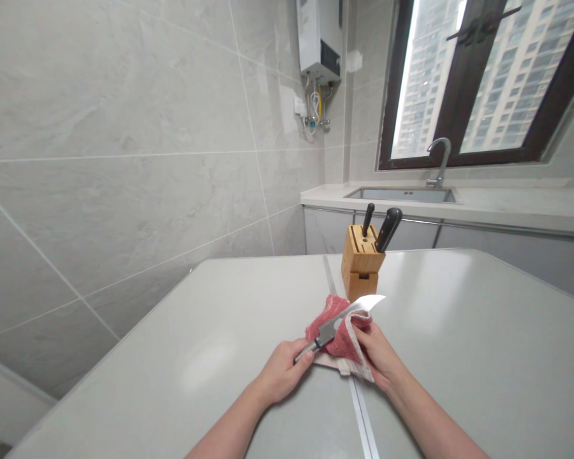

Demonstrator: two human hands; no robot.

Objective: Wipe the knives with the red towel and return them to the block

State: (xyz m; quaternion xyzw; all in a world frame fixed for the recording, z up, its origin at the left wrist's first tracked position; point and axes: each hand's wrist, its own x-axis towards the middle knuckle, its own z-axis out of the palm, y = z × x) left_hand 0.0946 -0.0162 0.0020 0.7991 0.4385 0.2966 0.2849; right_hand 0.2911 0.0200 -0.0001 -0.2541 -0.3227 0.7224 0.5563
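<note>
My left hand (286, 371) is closed around the handle of a kitchen knife (330, 329). The blade slants up to the right, and its bright tip shows past a red cloth with a pale border (347, 341). My right hand (379, 356) grips that cloth and presses a fold of it against the blade; some of its fingers are hidden by the fabric. Part of the cloth also lies behind the blade. Just beyond the knife tip stands a wooden knife block (362, 261), with two black-handled tools in its top.
The pale table (249, 306) has a light strip along its middle seam. A tiled wall (124, 115) rises on the left. Behind the table runs a counter (516, 194) with a sink (402, 194) and a curved faucet (442, 159) under a window.
</note>
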